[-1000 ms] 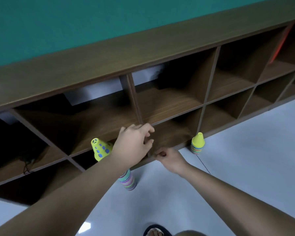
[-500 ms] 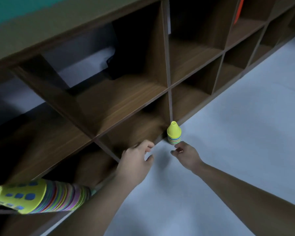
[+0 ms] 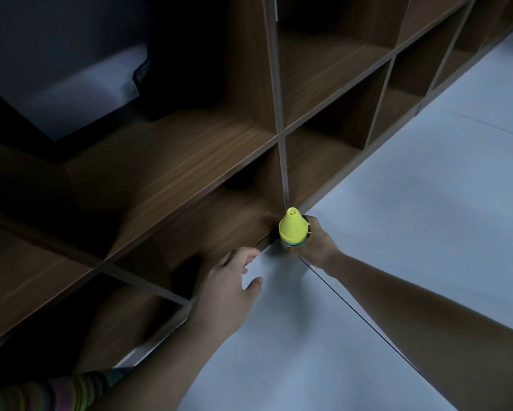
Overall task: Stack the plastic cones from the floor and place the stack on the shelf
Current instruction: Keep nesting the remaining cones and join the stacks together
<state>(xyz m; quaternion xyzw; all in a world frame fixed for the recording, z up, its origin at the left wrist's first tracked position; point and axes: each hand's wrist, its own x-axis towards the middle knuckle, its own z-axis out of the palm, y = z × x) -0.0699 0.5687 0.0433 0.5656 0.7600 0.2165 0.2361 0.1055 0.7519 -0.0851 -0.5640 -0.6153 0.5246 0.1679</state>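
A short stack of smooth plastic cones [image 3: 292, 231], yellow on top, stood on the pale floor [image 3: 397, 203] against the wood-grain shelf [image 3: 190, 161], the right hand [image 3: 316, 243] wrapped around its base. Left of that grip, the left hand [image 3: 228, 292] hovered spread and empty. A blurred striped stack [image 3: 56, 393] was cut off at the bottom-left corner.

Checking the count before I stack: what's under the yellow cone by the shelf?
Under the yellow cone a few coloured rims, blue among them, show. The right hand covers the rest, so the count is unclear.
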